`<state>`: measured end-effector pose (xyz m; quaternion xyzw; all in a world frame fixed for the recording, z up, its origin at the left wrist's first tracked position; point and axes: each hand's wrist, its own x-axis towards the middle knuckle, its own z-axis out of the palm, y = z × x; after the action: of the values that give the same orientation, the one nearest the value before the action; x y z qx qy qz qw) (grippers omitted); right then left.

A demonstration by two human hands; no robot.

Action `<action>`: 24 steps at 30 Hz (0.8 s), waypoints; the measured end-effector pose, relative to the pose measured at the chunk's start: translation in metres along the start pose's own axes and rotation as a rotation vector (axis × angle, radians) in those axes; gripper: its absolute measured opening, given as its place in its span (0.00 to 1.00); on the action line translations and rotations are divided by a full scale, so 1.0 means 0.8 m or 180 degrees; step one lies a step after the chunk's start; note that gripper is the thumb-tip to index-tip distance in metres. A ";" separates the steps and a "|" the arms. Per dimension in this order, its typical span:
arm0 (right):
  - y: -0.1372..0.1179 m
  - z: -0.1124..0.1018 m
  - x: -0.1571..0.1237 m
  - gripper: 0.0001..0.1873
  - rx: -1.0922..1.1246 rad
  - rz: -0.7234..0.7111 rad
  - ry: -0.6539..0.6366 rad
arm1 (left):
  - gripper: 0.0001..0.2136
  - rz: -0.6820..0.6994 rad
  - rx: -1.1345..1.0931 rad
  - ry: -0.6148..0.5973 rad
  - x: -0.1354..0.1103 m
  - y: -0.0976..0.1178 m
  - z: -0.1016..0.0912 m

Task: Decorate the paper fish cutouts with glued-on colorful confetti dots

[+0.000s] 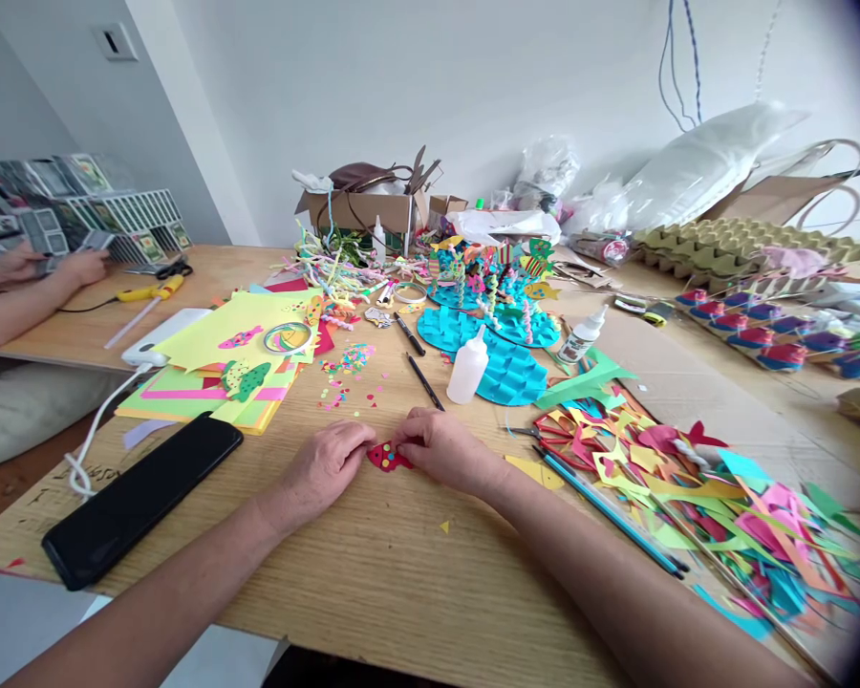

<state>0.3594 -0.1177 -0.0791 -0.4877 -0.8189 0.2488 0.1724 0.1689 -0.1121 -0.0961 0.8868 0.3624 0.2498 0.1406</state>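
Observation:
A small red paper cutout [387, 459] with coloured dots lies on the wooden table [401, 573] in front of me. My left hand [326, 468] pinches its left edge with fingers closed. My right hand [440, 447] presses and pinches its right side, fingers curled. Loose confetti dots [351, 368] lie scattered just beyond. A small glue bottle [468, 368] and two black pens [422, 380] stand a little behind my hands.
A black phone [139, 497] lies at the left. Coloured paper sheets [229, 368] are stacked beyond it. Paper scraps [688, 487] and a blue pencil [609, 516] fill the right. Blue paper craft pieces [502, 354], a cardboard box [362, 205] and egg trays [731, 244] sit behind. Another person's arms [14, 287] rest at far left.

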 end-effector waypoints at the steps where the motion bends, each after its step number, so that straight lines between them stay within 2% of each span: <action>1: 0.000 0.000 0.000 0.10 -0.0021 -0.0009 0.0005 | 0.08 0.0007 -0.0002 0.0008 0.000 0.000 0.000; 8: -0.002 0.000 -0.002 0.11 -0.0038 -0.0021 0.0014 | 0.08 0.0034 0.0006 0.0014 -0.001 -0.002 0.001; 24: 0.009 -0.001 -0.001 0.10 0.0394 0.0184 -0.0050 | 0.08 -0.0031 -0.0007 0.0012 0.000 0.001 0.000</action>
<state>0.3651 -0.1150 -0.0828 -0.4976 -0.7888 0.3077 0.1886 0.1693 -0.1122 -0.0957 0.8844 0.3667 0.2513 0.1421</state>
